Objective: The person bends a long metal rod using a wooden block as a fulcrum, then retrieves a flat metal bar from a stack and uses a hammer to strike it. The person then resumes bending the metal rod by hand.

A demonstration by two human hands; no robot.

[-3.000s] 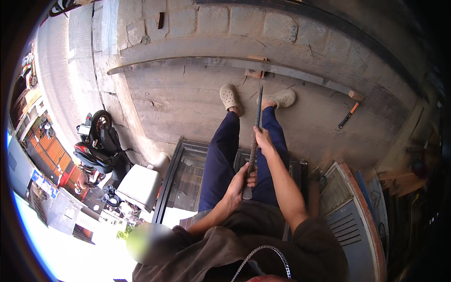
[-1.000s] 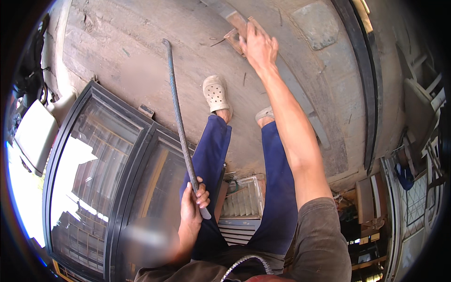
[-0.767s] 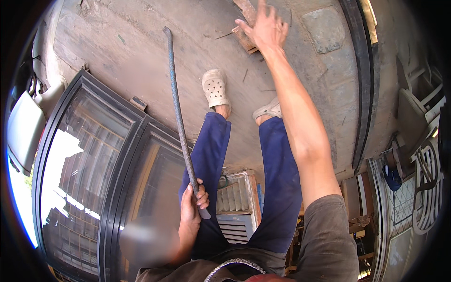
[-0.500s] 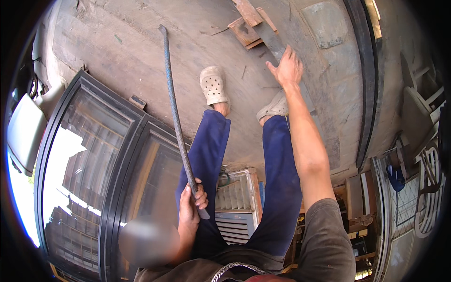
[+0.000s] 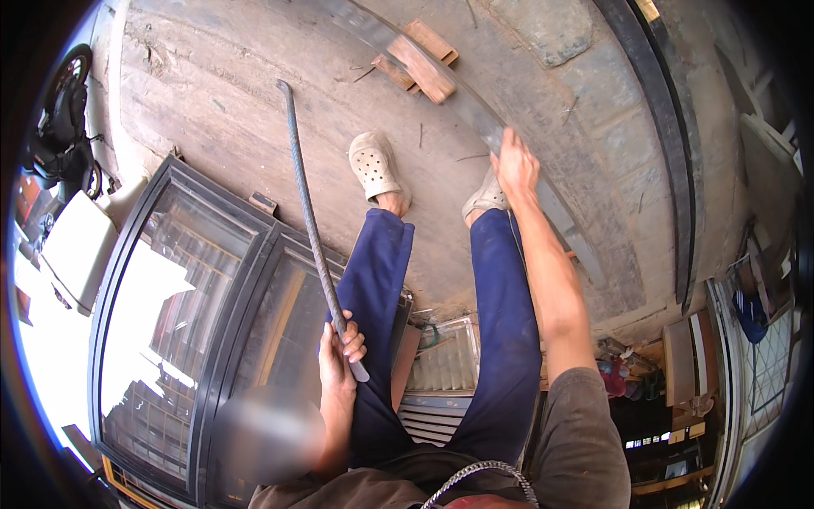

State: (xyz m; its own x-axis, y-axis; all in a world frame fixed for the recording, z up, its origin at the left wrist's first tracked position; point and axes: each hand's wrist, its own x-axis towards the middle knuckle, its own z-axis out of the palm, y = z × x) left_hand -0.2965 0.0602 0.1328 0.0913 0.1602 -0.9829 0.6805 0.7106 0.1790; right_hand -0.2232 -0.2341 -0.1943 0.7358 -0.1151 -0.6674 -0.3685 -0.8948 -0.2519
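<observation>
My left hand [image 5: 341, 349] is wrapped round the lower end of a long crowbar [image 5: 307, 199]. Its hooked tip points away from me, above the floor. In front of my right foot, my right hand [image 5: 515, 170] is closed at the edge of a long grey strip [image 5: 475, 110], its fingertips partly hidden. The strip runs slantwise across the floor, its far part slightly blurred. A short wood block [image 5: 421, 68] lies across it, and more wood pieces [image 5: 431, 42] show beside and below.
Black-framed glass panels [image 5: 199, 220] stand at my left. Long black bars [image 5: 661, 110] lie on the floor at right. My clog-style shoes [image 5: 373, 165] are planted apart. A louvred panel [image 5: 441, 365] is under my legs; a motorcycle [image 5: 64, 136] stands far left.
My right hand has gone from spread fingers to closed at the grey strip's edge. The wood blocks appear farther left as the view has turned. The crowbar stays in my left hand.
</observation>
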